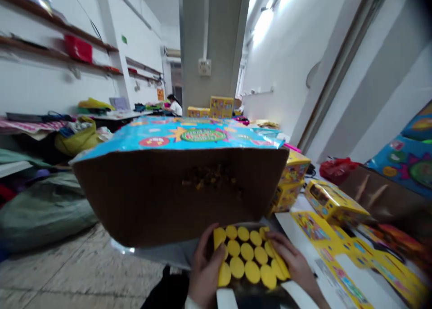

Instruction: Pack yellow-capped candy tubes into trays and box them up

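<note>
The left hand (205,275) and right hand (293,260) hold a yellow-dotted card (251,255) at 6 o'clock, at the bottom of the view. The left fingers wrap the card's left edge, with the thumb pressed on its dotted face; the right fingers lie close together, pressed over its right edge. A large cardboard box (178,194), brown underside facing the viewer and blue printed panel on top, stands just beyond the card at 12 o'clock. At 3 o'clock, a flat yellow printed box blank (351,259) lies on the table (297,226). A small assembled yellow box (332,203) stands just above it, and stacked yellow boxes (290,183) stand at 2 o'clock.
</note>
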